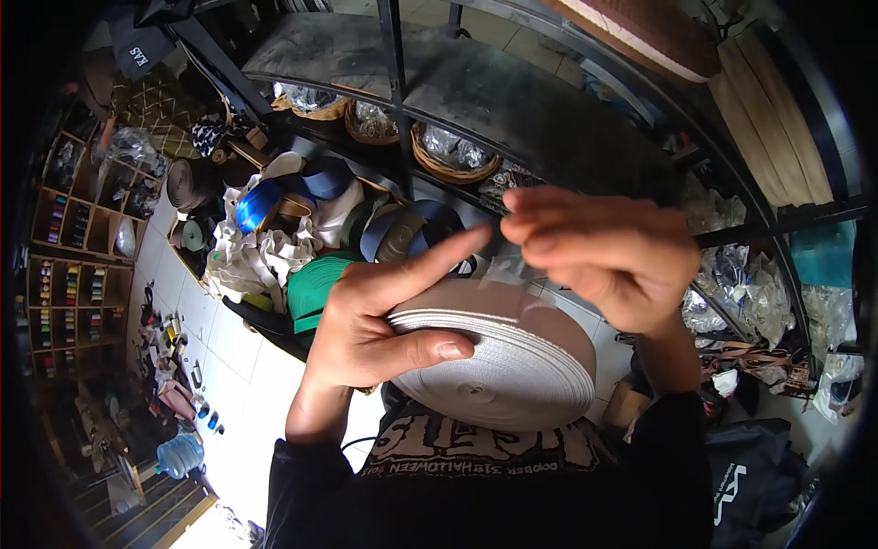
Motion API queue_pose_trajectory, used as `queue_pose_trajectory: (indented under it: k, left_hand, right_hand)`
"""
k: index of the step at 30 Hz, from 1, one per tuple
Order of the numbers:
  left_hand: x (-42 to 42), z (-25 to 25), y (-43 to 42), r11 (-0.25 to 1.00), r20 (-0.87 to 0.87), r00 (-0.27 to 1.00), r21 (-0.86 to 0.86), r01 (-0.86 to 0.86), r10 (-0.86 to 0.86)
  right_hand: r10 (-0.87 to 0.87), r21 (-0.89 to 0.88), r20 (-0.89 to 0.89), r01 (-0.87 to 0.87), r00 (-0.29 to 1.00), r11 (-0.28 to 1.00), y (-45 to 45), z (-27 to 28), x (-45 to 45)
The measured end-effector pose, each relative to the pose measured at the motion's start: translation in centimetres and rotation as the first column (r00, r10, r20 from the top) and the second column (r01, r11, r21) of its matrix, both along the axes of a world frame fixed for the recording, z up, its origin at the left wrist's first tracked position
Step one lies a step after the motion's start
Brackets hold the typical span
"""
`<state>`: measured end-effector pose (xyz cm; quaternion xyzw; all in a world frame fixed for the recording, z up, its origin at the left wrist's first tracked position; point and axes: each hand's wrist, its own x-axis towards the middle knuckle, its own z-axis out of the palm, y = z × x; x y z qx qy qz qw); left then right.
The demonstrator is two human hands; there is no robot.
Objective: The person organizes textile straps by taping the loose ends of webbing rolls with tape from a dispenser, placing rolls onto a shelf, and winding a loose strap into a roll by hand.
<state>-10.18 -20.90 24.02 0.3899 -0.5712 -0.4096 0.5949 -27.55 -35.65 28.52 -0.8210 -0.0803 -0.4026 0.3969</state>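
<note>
I see a workshop or storeroom: thread spools (pixel 69 288) fill wooden cubbyholes (pixel 91 229) against the left wall, rolled straps (pixel 315 188) crowd a box, and bagged supplies (pixel 448 146) sit in baskets (pixel 453 172).

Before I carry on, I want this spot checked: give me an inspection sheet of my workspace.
Surface: no worktop seen; the pale strap roll is held above the tiled floor.
Job's things: the roll is tightly wound, with a clear strip near its outer edge.
Clutter: a green roll, a shiny blue roll and crumpled white strapping lie heaped; small items are scattered on the floor.
Grips: left grip holds the roll, thumb on its flat face; right grip is raised beside the strip, contact unclear.
Cables: nothing seen for certain.
Surroundings: thread rack at left, dark metal shelving ahead, wicker basket beneath.
</note>
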Motion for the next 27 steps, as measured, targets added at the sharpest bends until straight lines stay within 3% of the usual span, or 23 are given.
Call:
queue_pose_trajectory:
  k: [1,4,5,8,9,12,13,16,17,21,23,27]
  left_hand:
    - [0.1,-0.3,0.0,0.999,0.095,0.995,-0.028,-0.029,0.031]
    - [-0.3,-0.2,0.1,0.998,-0.024,0.999,0.047,-0.029,0.030]
    - [0.5,0.2,0.2,0.997,0.107,0.994,0.068,0.026,-0.033]
    - [-0.8,-0.6,0.5,0.991,-0.178,0.983,0.134,-0.013,0.037]
    - [-0.7,-0.7,0.6,0.992,-0.236,0.972,0.123,0.033,-0.003]
    - [-0.8,-1.1,0.2,0.998,-0.180,0.984,-0.055,0.010,-0.020]
    - [-1.0,-1.3,0.3,0.995,-0.143,0.988,-0.074,-0.073,0.062]
    - [-0.1,-0.7,-0.1,0.980,0.161,0.986,-0.197,-0.019,0.052]
    - [-0.7,-0.5,0.1,0.989,0.017,0.997,-0.127,-0.074,0.077]
    - [-0.4,-0.3,-0.1,0.982,0.085,0.994,-0.186,-0.046,0.063]
    - [-0.4,-0.3,-0.3,0.971,0.126,0.991,-0.237,-0.019,0.051]
    - [-0.8,-0.2,0.0,0.991,0.141,0.983,-0.079,-0.108,0.118]
  right_hand:
    - [-0.017,-0.035,-0.012,0.017,1.000,0.999,0.4,0.2,-0.1]
    - [0.003,-0.077,-0.025,-0.005,1.000,0.997,0.6,0.2,-0.2]
    - [0.001,-0.077,-0.024,-0.003,1.000,0.997,0.6,0.1,-0.3]
    - [-0.046,-0.073,-0.021,0.044,0.999,0.996,0.9,-0.1,-0.4]
    - [-0.087,0.006,-0.028,0.088,0.996,0.996,1.2,-0.2,-0.7]
    - [-0.174,0.214,-0.053,0.182,0.983,0.960,2.1,-0.5,-1.4]
    - [-0.179,0.266,-0.052,0.187,0.982,0.946,2.1,-0.6,-1.4]
    - [-0.152,0.329,-0.019,0.150,0.988,0.932,1.9,-1.1,-1.4]
    - [-0.140,0.335,-0.021,0.139,0.990,0.932,2.0,-1.1,-1.5]
    - [-0.022,0.170,0.031,0.016,0.999,0.985,1.2,-1.0,-1.7]
    - [0.009,0.207,0.032,-0.016,0.999,0.978,1.4,-1.3,-1.8]
    - [-0.032,0.371,-0.043,0.046,0.999,0.928,3.3,-1.5,-2.7]
